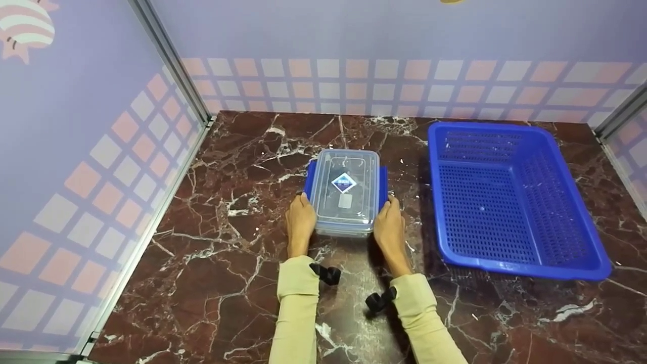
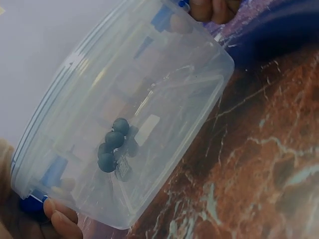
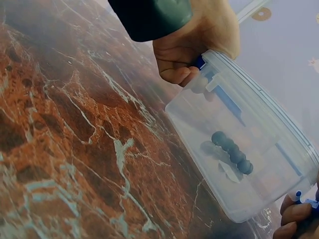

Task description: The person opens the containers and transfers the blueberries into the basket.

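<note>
A clear plastic food container (image 1: pixel 345 202) with a lid and a diamond-shaped sticker is held between both hands. Its blue side latches (image 1: pixel 382 179) stick out on the left and right. My left hand (image 1: pixel 302 220) grips the near left side, fingers curled at the latch; my right hand (image 1: pixel 390 227) grips the right side likewise. Several dark round balls (image 2: pixel 114 139) lie in a row inside, beside a pale label; the right wrist view shows these balls (image 3: pixel 232 152) through the wall. The container's base is close over the marble-patterned table.
A blue perforated plastic basket (image 1: pixel 485 212) stands to the right of the container. The dark red marbled table (image 1: pixel 217 283) is bounded by a lilac checked back wall (image 1: pixel 323 30) and a left side panel (image 1: pixel 76 126). Black devices (image 1: pixel 328 275) are strapped to the wrists.
</note>
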`<state>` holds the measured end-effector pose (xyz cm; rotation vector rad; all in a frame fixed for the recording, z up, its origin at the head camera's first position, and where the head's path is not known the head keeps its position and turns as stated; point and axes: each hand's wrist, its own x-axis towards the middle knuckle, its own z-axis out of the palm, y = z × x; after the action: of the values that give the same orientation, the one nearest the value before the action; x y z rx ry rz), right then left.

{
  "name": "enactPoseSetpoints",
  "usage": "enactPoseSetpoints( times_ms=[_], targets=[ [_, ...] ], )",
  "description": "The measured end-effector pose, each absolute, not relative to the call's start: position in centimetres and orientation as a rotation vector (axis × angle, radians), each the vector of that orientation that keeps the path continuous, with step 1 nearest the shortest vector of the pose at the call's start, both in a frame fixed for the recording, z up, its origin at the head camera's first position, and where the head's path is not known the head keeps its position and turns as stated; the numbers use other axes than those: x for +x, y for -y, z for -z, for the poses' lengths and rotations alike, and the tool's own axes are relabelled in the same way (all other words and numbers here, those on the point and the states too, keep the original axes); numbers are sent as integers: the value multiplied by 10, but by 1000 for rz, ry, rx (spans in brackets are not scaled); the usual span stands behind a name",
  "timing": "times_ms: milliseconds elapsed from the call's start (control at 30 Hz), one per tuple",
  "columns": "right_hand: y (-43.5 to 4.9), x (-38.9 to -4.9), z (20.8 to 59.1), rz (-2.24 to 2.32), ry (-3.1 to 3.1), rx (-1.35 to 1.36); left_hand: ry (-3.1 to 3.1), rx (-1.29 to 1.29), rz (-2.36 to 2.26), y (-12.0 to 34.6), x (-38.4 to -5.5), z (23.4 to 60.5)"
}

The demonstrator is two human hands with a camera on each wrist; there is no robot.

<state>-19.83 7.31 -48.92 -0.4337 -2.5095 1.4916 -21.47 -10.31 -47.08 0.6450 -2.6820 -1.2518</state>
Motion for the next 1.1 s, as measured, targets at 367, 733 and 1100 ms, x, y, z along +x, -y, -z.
enactPoseSetpoints(
  times_ms=[367, 733, 1100],
  targets=[
    [-76, -199, 489, -1442, 2468, -346, 2595, 710, 1241, 102, -211, 470],
    [-72, -191, 480, -1364, 2444, -259, 2514, 370, 1222, 94, -202, 467],
    [-75, -191, 469, -1421, 2457, -272, 2537, 266, 1206, 85, -196, 453]
  ],
)
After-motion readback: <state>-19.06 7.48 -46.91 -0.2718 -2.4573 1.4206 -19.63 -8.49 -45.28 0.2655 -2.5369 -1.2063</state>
